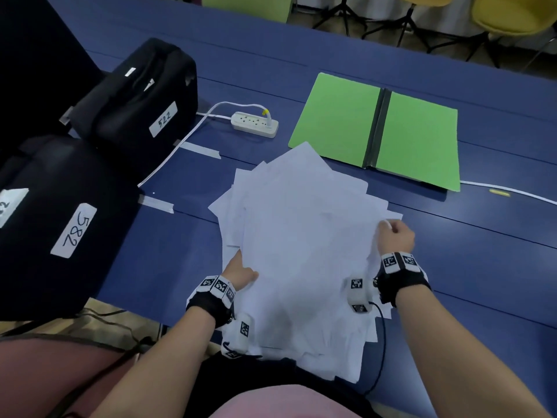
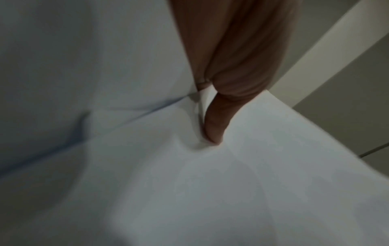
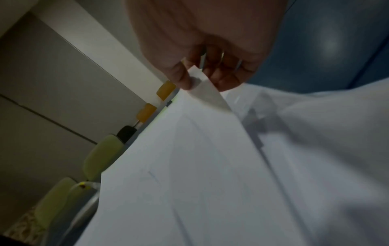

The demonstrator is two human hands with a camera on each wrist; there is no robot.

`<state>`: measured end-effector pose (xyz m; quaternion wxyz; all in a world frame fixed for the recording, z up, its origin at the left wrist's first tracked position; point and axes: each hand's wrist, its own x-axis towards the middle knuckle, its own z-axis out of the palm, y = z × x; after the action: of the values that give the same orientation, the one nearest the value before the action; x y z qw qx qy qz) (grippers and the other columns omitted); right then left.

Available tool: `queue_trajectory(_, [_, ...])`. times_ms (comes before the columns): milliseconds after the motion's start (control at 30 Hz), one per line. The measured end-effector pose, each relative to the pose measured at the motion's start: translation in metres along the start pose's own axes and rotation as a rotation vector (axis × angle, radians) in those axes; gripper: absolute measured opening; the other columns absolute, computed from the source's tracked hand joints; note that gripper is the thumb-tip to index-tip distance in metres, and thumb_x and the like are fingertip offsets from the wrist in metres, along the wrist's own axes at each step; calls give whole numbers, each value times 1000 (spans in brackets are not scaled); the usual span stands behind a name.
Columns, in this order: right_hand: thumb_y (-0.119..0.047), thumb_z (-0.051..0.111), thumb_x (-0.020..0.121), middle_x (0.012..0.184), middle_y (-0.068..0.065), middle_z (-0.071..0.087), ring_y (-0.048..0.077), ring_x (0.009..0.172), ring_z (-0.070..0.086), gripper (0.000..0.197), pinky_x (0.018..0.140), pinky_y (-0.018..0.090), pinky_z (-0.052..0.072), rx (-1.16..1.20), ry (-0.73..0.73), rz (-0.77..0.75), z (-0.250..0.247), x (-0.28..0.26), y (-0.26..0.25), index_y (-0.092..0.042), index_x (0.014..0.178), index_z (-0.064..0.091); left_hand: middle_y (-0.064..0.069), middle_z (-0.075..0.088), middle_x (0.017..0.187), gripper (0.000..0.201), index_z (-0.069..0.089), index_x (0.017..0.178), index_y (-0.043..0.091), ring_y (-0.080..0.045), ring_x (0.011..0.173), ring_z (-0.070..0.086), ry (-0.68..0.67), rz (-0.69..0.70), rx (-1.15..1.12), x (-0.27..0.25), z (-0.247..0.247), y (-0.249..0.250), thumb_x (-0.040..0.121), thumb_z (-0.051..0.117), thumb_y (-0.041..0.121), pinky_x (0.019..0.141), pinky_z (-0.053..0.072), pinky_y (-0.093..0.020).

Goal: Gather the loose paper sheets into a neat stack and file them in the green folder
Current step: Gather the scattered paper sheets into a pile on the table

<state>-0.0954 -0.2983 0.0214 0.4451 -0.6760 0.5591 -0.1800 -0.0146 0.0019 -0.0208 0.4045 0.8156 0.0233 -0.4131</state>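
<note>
A messy pile of white paper sheets (image 1: 301, 236) lies fanned out on the blue table, hanging over its near edge. My left hand (image 1: 241, 271) grips the pile's left edge, thumb on top of the sheets (image 2: 147, 166) and fingers underneath. At the right edge, my right hand (image 1: 396, 235) pinches a sheet corner (image 3: 202, 86) between thumb and fingers and lifts it. The green folder (image 1: 376, 128) lies open and flat beyond the pile, at the far right, with a black spine in its middle.
Two black bags (image 1: 60, 218) with number labels stand at the left. A white power strip (image 1: 254, 124) and its cable lie behind the pile. Another white cable (image 1: 512, 191) runs past the folder's near corner. Chairs (image 1: 512, 13) stand beyond the table.
</note>
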Motion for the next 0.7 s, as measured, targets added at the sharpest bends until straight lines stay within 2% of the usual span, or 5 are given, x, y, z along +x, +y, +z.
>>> queue_trajectory(200, [-6, 64, 81, 58, -1, 52, 18, 59, 58, 21, 76, 41, 58, -471, -741, -60, -31, -14, 67, -16, 65, 55, -1, 53, 134, 64, 35, 141, 15, -19, 115, 53, -18, -37, -232, 3, 1, 0, 86, 67, 15, 96, 40, -29])
queue_trajectory(300, [-12, 64, 80, 55, -3, 47, 11, 53, 51, 33, 57, 19, 47, -699, -960, -238, -29, -48, 72, -19, 57, 42, 1, 48, 139, 79, 30, 143, 13, -20, 128, 46, -32, -52, -209, 6, -2, 3, 80, 73, 34, 104, 37, -31])
queue_trajectory(433, [-22, 67, 83, 75, -3, 63, 16, 75, 61, 6, 63, 17, 42, -499, -636, -227, -27, -50, 79, -20, 83, 62, -6, 57, 119, 54, 44, 130, 7, -25, 117, 55, 31, -18, -32, 4, 1, 8, 82, 67, 10, 92, 42, -29])
queue_trajectory(533, [-27, 70, 82, 123, 15, 52, 29, 111, 53, 54, 89, 31, 42, -400, -294, -90, -36, -36, 87, -6, 127, 50, -6, 64, 115, 42, 55, 122, 6, -24, 107, 61, 23, 55, -35, 1, 6, 17, 81, 65, 6, 82, 44, -24])
queue_trajectory(700, [-39, 76, 75, 129, 10, 53, 29, 118, 53, 70, 100, 42, 45, -236, -434, 68, -42, -21, 91, -6, 130, 48, -8, 59, 130, 48, 48, 134, 6, -21, 114, 56, 18, 181, -28, 1, 28, 40, 88, 62, 12, 93, 41, -24])
